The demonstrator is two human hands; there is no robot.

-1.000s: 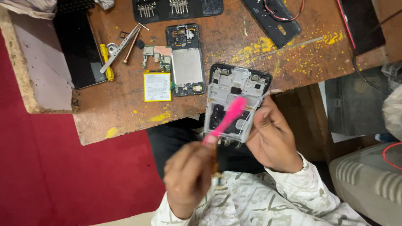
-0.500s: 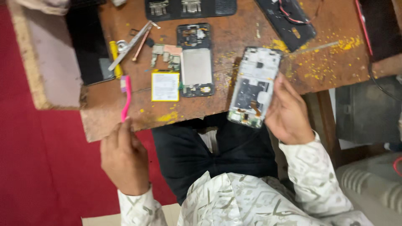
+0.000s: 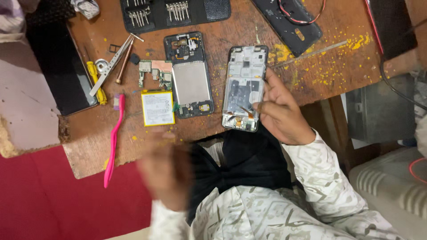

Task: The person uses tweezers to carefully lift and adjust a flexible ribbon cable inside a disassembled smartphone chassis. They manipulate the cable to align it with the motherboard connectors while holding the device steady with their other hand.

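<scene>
A pink toothbrush lies on the wooden surface, just left of a white battery. The left hand is blurred; I cannot tell its grip. The right hand grasps the phone frame by its edge.

Long sleeves, white with grey geometric print; black garment beneath; bare hands.

A phone frame is lying at the tabletop's near edge, the right hand touching its right side. Left of it are lying an opened phone body, then a battery, then a toothbrush overhanging the near edge. A bit case is sitting along the far edge.
</scene>
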